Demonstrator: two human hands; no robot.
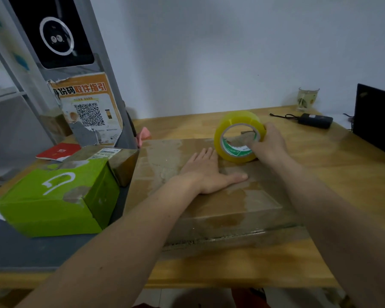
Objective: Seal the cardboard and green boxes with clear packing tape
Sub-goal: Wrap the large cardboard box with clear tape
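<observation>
The left hand (pixel 206 172) presses flat on the stiff cardboard box (pixel 209 196). The right hand (pixel 269 144) grips the light tape roll (pixel 239 136) through its core, likely the surest hold.

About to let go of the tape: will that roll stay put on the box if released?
Probably not. The tape roll stands on its round edge atop the cardboard box, so it could roll. The right hand holds it; laid flat it should stay.

Glossy tape roll (pixel 240 136); seemingly worn cardboard box (pixel 209 196).
</observation>
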